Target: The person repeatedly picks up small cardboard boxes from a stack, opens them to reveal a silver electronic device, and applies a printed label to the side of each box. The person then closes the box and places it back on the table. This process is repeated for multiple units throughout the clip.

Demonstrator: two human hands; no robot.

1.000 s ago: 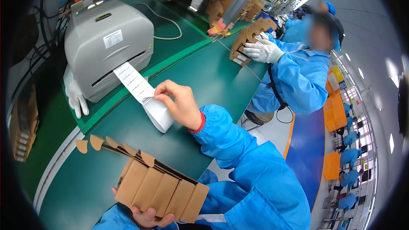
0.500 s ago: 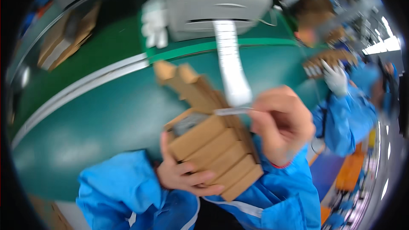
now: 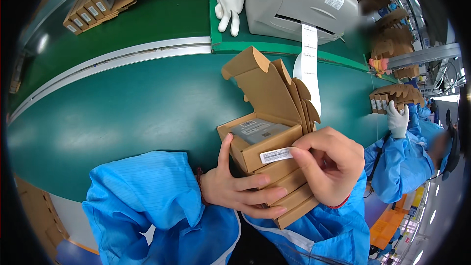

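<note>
Several small brown cardboard boxes (image 3: pixel 287 186) stand stacked and tilted in front of me, their lids (image 3: pixel 262 83) flipped open on the far side. A flat grey packaged item (image 3: pixel 260 130) lies inside the top box. Around the left side of the stack, my left hand (image 3: pixel 235 191) steadies it with fingers spread along the box sides. My right hand (image 3: pixel 333 167) pinches the right end of a small white printed label (image 3: pixel 274 155) between thumb and forefinger. That label lies against the top box's near side; whether it is fully stuck down, I cannot tell.
Beyond the green worktable (image 3: pixel 122 103), a grey label printer (image 3: pixel 294 7) feeds out a white label strip (image 3: pixel 309 61). A white glove (image 3: pixel 229 2) lies beside it. More labelled boxes (image 3: pixel 98 2) sit at the far left. At the right, a co-worker's gloved hand (image 3: pixel 396 120) touches other boxes.
The label in my right hand has gone from the top box's upper edge down onto its near side. My left hand remains around the stack. The whole view has shifted.
</note>
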